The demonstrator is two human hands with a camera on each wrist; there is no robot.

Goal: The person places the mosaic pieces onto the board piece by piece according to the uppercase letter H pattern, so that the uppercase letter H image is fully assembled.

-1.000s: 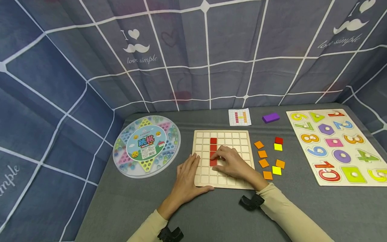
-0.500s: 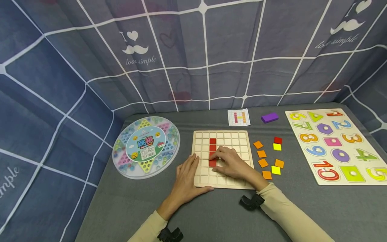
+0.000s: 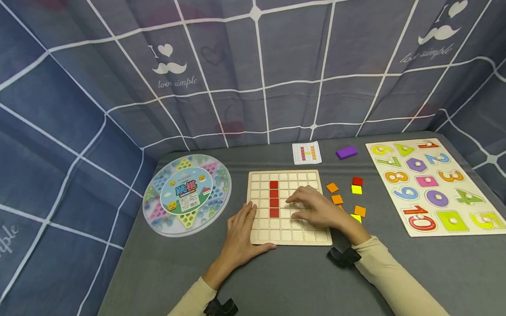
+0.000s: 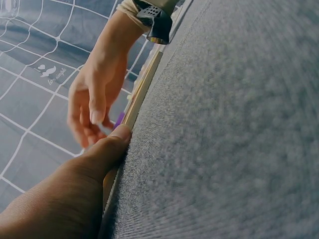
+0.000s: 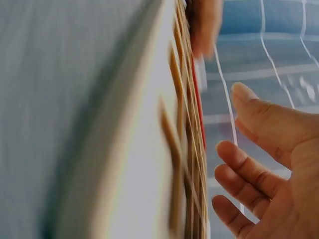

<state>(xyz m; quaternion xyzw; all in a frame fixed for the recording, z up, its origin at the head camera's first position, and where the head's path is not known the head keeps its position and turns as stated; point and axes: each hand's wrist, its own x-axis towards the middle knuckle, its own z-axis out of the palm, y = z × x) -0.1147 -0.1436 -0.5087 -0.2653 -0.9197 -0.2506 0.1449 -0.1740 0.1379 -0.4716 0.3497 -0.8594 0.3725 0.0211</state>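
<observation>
A wooden grid board [image 3: 290, 237] lies on the table with several red square tiles [image 3: 274, 193] in one upright column, set in its cells. My left hand [image 3: 240, 235] rests at the board's near left corner, fingers straight along the left edge. Its thumb [image 4: 119, 133] touches the board's front edge in the left wrist view. Over the right half of the board hovers my right hand [image 3: 316, 208], fingers loosely bent and thumb apart, with nothing between them. In the right wrist view the right hand [image 5: 269, 164] is beside the board's surface, its fingers spread.
Right of the board lie loose orange tiles [image 3: 332, 188], yellow tiles [image 3: 356, 189] and a red tile [image 3: 357, 181]. A pattern card [image 3: 297, 154] and a purple block [image 3: 346, 152] lie behind. A round game box [image 3: 158, 226] stands left, a number puzzle [image 3: 403, 175] far right.
My right hand has come off the red column and moved right, uncovering the lowest red tiles. The left hand stays at the board's corner. The head view has shifted slightly.
</observation>
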